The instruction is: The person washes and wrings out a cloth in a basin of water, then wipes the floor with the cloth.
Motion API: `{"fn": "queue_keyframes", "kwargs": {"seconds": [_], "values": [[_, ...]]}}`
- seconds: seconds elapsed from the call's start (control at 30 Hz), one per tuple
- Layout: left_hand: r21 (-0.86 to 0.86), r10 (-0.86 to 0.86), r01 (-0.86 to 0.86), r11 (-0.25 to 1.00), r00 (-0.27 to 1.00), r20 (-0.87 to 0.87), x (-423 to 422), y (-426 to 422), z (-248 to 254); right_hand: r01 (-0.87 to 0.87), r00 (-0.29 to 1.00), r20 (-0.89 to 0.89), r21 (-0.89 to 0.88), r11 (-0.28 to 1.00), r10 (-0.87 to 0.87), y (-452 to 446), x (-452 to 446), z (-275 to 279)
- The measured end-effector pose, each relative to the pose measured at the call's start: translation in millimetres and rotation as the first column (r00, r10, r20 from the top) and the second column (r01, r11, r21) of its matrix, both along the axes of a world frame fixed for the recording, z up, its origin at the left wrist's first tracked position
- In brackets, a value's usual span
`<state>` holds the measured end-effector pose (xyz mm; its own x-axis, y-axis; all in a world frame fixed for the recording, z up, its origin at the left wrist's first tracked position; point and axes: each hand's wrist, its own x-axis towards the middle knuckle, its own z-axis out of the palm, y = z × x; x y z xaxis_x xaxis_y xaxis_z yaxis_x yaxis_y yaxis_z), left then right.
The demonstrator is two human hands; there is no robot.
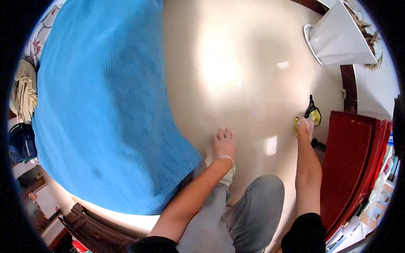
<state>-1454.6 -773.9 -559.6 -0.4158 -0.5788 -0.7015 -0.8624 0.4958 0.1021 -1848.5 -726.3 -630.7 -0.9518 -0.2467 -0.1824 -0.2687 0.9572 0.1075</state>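
Note:
My left hand [225, 145], in a clear thin glove, rests on the glossy beige floor [253, 97] with its fingers stretched out and nothing in it. Farther right, my right hand [306, 125], gloved the same way, is closed around a yellow cloth with black edging [314, 114]. The cloth bunches out on both sides of the fingers and lies against the floor close to a dark red wooden door or cabinet panel [348, 164]. Part of the cloth is hidden under the hand.
A bed-like surface with a blue cover [105, 105] fills the left. A white tapered planter [344, 38] with dried leaves stands at the upper right. My grey-trousered knee [259, 206] is between my arms. Dark carved furniture [95, 230] is at the lower left.

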Motion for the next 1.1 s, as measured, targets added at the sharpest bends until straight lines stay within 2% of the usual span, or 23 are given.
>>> {"fn": "queue_keyframes", "kwargs": {"seconds": [0.03, 0.1, 0.17, 0.23, 0.3, 0.33, 0.37, 0.4, 0.43, 0.47, 0.5, 0.53, 0.57, 0.6, 0.63, 0.7, 0.73, 0.77, 0.83, 0.9, 0.93, 1.0, 1.1], "values": [[0.002, 0.026, -0.026, 1.000, 1.000, -0.017, -2, 0, -1, 0.039, 0.997, -0.057, -0.107, 0.994, -0.046, -13, 8, -3], [0.003, 0.082, -0.082, 0.997, 0.996, -0.047, -4, -1, -4, 0.141, 0.980, 0.172, -0.222, 0.965, -0.104, -55, 31, 4], [0.010, 0.048, -0.048, 0.999, 0.998, -0.027, -7, -2, -10, -0.143, 0.990, -0.015, -0.129, 0.981, 0.142, -94, 31, -52], [0.016, 0.024, -0.024, 1.000, 1.000, -0.014, -12, -3, -14, -0.385, 0.914, -0.152, -0.031, 0.922, 0.377, -168, 59, -96], [0.031, -0.007, 0.007, 0.999, 1.000, 0.003, -10, -2, -13, -0.642, 0.750, -0.275, -0.087, 0.762, 0.601, -254, 124, -113], [0.051, 0.042, -0.040, 0.998, 0.998, -0.042, -7, -3, -10, -0.732, 0.680, -0.327, -0.335, 0.593, 0.656, -279, 192, -80], [0.071, 0.086, -0.080, 0.994, 0.993, -0.084, -5, -6, -4, -0.773, 0.587, -0.378, -0.523, 0.359, 0.716, -304, 262, -43], [0.094, 0.129, -0.118, 0.989, 0.984, -0.126, -3, -11, 6, -0.775, 0.548, -0.348, -0.553, 0.306, 0.761, -307, 316, -49], [-0.149, 0.031, 0.002, 0.989, 0.974, 0.224, -8, -22, 23, -0.770, 0.505, -0.316, -0.585, 0.255, 0.803, -309, 369, -55], [-0.331, 0.021, 0.197, 0.923, 0.832, 0.554, -17, -37, 43, -0.406, 0.615, 0.397, -0.582, 0.705, 0.682, -312, 415, -1], [-0.400, 0.008, 0.238, 0.885, 0.852, 0.524, -15, -31, 40, -0.922, 0.176, 0.257, -0.297, 0.251, 0.950, -295, 448, -31], [-0.468, -0.007, 0.273, 0.841, 0.870, 0.494, -12, -26, 37, -0.830, 0.196, 0.336, -0.443, 0.339, 0.921, -270, 467, 4], [-0.445, -0.081, 0.111, 0.888, 0.993, 0.087, 10, 2, 6, -0.705, 0.203, 0.418, -0.565, 0.429, 0.885, -252, 474, 46], [-0.351, -0.103, -0.024, 0.936, 0.935, -0.339, 26, 19, -10, -0.794, 0.114, 0.365, -0.526, 0.306, 0.924, -249, 467, 54], [-0.321, -0.082, -0.019, 0.947, 0.951, -0.299, 29, 18, -11, -0.863, 0.020, 0.313, -0.474, 0.174, 0.950, -246, 454, 61], [-0.259, -0.039, -0.020, 0.966, 0.975, -0.218, 27, 8, -17, -0.864, 0.073, 0.397, -0.434, 0.257, 0.915, -249, 420, 74], [-0.221, -0.022, -0.019, 0.975, 0.983, -0.182, 22, 3, -19, -0.776, 0.216, 0.527, -0.419, 0.472, 0.822, -257, 393, 80], [-0.171, -0.013, -0.014, 0.985, 0.988, -0.152, 15, 2, -20, -0.816, 0.293, 0.247, -0.439, 0.376, 0.924, -255, 366, 30], [-0.111, -0.037, 0.023, 0.994, 0.992, -0.120, 5, 7, -19, -0.808, 0.453, 0.015, -0.416, 0.417, 0.892, -242, 290, -19], [-0.108, -0.084, 0.073, 0.991, 0.992, -0.096, 11, 2, -14, -0.762, 0.587, 0.127, -0.249, 0.598, 0.800, -214, 219, 23], [-0.098, -0.089, 0.080, 0.992, 0.992, -0.090, 10, 1, -8, -0.772, 0.613, 0.169, -0.082, 0.631, 0.772, -193, 189, 46], [-0.091, -0.102, 0.095, 0.991, 0.992, -0.073, 9, -3, 3, -0.624, 0.756, 0.119, -0.169, 0.763, 0.644, -136, 131, 50], [-0.196, -0.113, 0.088, 0.977, 0.986, -0.122, 11, 4, -5, -0.333, 0.939, 0.028, -0.173, 0.927, 0.343, -32, 80, 32]]}}
